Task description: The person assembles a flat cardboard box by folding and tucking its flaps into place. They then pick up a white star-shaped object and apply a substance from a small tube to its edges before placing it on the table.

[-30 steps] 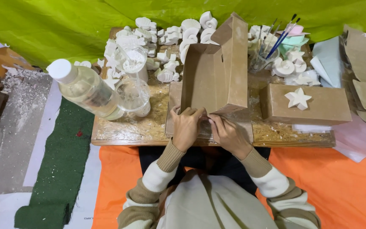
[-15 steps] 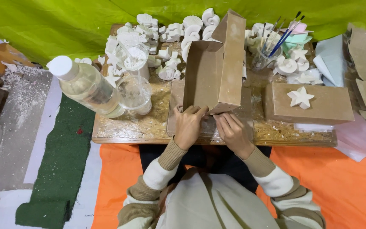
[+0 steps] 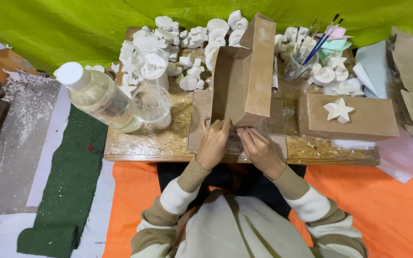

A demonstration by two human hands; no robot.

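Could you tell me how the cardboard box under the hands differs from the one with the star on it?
The open box stands upright with its flaps apart, while the closed box lies flat and shut. The left hand and right hand touch the open box at its base; nobody touches the closed box. A white star sits on the closed box only. Both are plain brown cardboard on the wooden board.

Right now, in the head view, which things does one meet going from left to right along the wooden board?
Clear plastic bottle → glass jar → left hand → right hand → closed cardboard box with a white plaster star on it.
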